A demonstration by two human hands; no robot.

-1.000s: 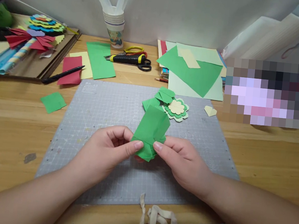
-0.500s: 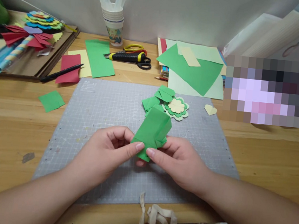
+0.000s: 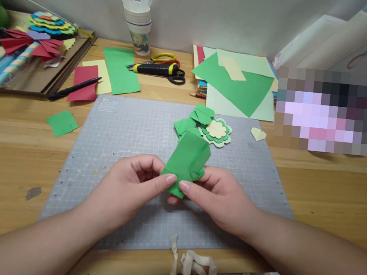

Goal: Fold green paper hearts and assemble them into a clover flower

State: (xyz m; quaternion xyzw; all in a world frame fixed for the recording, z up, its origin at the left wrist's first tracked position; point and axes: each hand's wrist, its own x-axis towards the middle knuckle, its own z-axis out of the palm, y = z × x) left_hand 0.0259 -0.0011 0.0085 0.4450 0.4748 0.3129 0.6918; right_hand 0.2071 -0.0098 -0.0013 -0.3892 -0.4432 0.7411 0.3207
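Observation:
Over the grey cutting mat, a folded piece of green paper is pinched between both hands. My left hand grips its lower left side, thumb on top and fingers behind. At its lower right, my right hand has its thumb pressed on the fold, with the other fingers partly hidden behind the paper. Just beyond lie green folded paper pieces and a layered paper flower in pale yellow and greens. A pale yellow paper heart rests at the mat's right edge.
Behind the mat are scissors, a black-and-yellow cutter, stacked paper cups with clear sticks, and paper sheets. At left are a black pen, green squares and a cardboard stack bearing paper crafts.
Both hands keep the same hold on the green paper, and its folds look the same. The view has shifted very slightly.

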